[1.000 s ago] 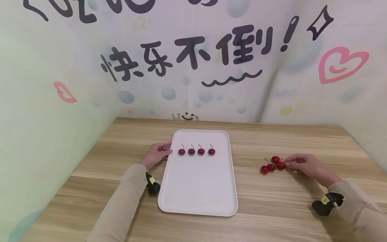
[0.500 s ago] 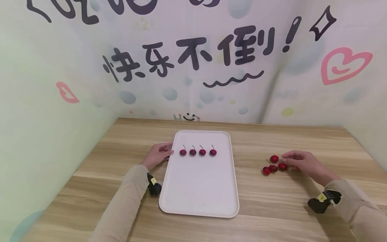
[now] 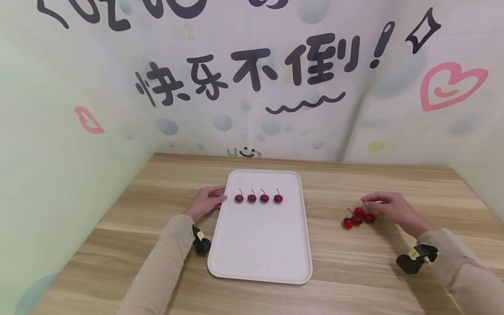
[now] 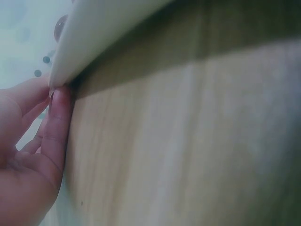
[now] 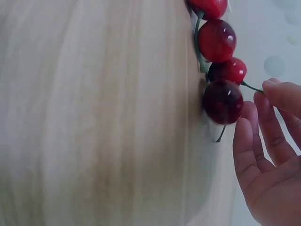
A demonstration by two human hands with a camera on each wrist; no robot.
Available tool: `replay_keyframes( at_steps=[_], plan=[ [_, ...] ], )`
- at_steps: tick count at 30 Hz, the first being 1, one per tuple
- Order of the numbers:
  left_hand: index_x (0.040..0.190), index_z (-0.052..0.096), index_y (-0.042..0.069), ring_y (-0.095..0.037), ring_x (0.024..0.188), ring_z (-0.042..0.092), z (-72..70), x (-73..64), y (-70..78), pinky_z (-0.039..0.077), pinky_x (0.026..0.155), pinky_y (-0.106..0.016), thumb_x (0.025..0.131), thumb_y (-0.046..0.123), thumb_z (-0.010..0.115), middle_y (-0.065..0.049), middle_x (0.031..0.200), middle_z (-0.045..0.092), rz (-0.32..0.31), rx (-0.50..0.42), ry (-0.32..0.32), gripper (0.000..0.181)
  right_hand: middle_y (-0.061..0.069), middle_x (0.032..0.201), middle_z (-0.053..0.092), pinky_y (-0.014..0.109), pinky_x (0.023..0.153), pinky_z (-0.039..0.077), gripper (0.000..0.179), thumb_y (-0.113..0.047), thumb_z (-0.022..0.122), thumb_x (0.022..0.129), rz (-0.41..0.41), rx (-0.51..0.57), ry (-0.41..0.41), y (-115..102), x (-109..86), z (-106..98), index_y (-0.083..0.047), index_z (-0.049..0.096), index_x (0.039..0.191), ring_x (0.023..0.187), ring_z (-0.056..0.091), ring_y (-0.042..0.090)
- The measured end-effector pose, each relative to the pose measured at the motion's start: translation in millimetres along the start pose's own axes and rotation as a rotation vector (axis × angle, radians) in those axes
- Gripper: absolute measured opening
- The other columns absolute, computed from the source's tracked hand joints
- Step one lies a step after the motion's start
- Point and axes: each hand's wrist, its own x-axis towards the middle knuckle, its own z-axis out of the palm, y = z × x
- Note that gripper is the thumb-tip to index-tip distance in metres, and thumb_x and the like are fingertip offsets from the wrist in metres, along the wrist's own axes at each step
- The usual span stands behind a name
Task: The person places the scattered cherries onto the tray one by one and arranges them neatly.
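Observation:
A white tray (image 3: 260,245) lies lengthwise on the wooden table, and several dark red cherries (image 3: 252,198) stand in a row across its far part, stems up. My left hand (image 3: 205,202) pinches the tray's left rim, thumb on top and fingers underneath, as the left wrist view shows. To the right of the tray is a small cluster of red cherries (image 3: 348,223). There my right hand (image 3: 391,209) pinches the stem (image 5: 252,87) of one cherry (image 5: 230,69) between thumb and forefinger. That cherry is close against the others; a darker cherry (image 5: 223,102) partly covers it in the right wrist view.
The wooden table (image 3: 330,262) extends around the tray, with bare wood between tray and cluster. Behind it hangs a pale printed cloth (image 3: 252,127) with black lettering. A black wrist camera (image 3: 413,260) sits low by the right sleeve.
My right hand has moved left and slightly up over the cluster and now pinches a cherry's stem; that cherry has shifted a little. The left hand still holds the tray's rim.

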Motion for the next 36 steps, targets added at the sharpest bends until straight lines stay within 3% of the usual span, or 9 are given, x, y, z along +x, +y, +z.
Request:
replay_keyframes(
  at_steps=[9, 17, 24, 36],
  plan=[
    [0.127, 0.047, 0.004, -0.017, 0.083, 0.057, -0.1, 0.4, -0.9, 0.052, 0.071, -0.026, 0.086, 0.009, 0.058, -0.017, 0.104, 0.056, 0.019, -0.02, -0.009, 0.043, 0.018, 0.1, 0.06, 0.027, 0.068, 0.05, 0.04, -0.024, 0.055, 0.089, -0.068, -0.05, 0.01, -17.8, 1.3, 5.1, 0.008, 0.053, 0.113, 0.08, 0.059, 0.011],
    [0.127, 0.048, 0.005, -0.018, 0.083, 0.057, -0.2, 0.0, 0.1, 0.052, 0.071, -0.026, 0.086, 0.01, 0.058, -0.017, 0.104, 0.056, 0.01, -0.01, -0.006, 0.043, 0.018, 0.104, 0.06, 0.037, 0.081, 0.048, 0.042, -0.027, 0.052, 0.09, -0.079, -0.03, -0.018, -35.7, 3.5, 13.7, 0.007, 0.052, 0.115, 0.097, 0.056, 0.031],
    [0.127, 0.048, 0.005, -0.017, 0.083, 0.058, -0.3, 0.2, -0.4, 0.052, 0.071, -0.025, 0.086, 0.009, 0.058, -0.017, 0.104, 0.056, 0.002, -0.025, -0.012, 0.043, 0.018, 0.101, 0.061, 0.04, 0.081, 0.049, 0.036, -0.018, 0.055, 0.088, -0.113, 0.058, -0.065, -55.9, 8.3, 29.0, 0.008, 0.052, 0.112, 0.096, 0.058, 0.031],
    [0.127, 0.047, 0.006, -0.018, 0.083, 0.058, -0.9, -0.7, 0.8, 0.052, 0.072, -0.026, 0.086, 0.01, 0.057, -0.017, 0.104, 0.056, 0.005, -0.01, -0.007, 0.043, 0.017, 0.095, 0.058, 0.033, 0.076, 0.052, 0.021, -0.005, 0.057, 0.085, -0.208, 0.068, -0.165, -89.4, 23.3, 59.6, 0.006, 0.057, 0.103, 0.088, 0.06, 0.023]
  ],
)
